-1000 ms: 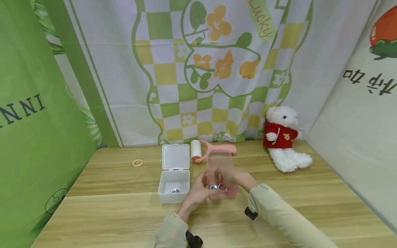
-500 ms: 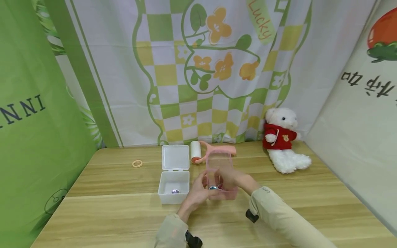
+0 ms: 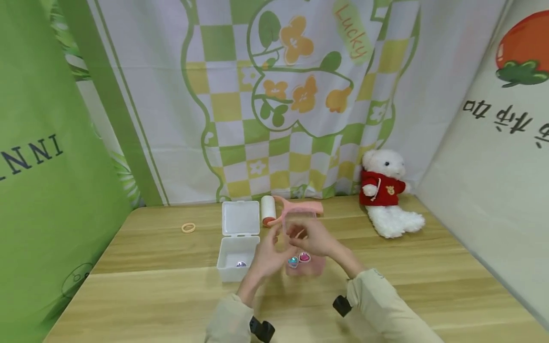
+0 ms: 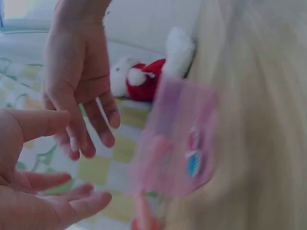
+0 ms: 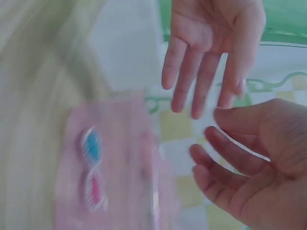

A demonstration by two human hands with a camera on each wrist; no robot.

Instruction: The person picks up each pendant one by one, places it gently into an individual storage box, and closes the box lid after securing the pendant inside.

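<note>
In the head view, my left hand (image 3: 268, 255) and right hand (image 3: 316, 238) hover above the open pink translucent box (image 3: 316, 267). A blue heart-shaped gem (image 3: 293, 262) and a pink heart-shaped gem (image 3: 304, 257) lie in it, side by side, each with a pale sparkling rim. Both wrist views show the fingers of the left hand (image 4: 38, 187) and right hand (image 5: 261, 167) loosely bent and apart, holding nothing. Left of them stands an open white box (image 3: 231, 275) with a purple gem (image 3: 241, 264) inside.
Behind the boxes lies a lint roller with a white roll (image 3: 268, 209) and pink handle (image 3: 304, 206). A yellowish ring (image 3: 188, 228) is on the wooden table (image 3: 163, 276) at the left. A white plush bear (image 3: 388, 190) in red sits at the back right.
Both hands have risen out of and off the pink box, leaving the blue and pink gems in plain sight. The head view has shifted slightly.
</note>
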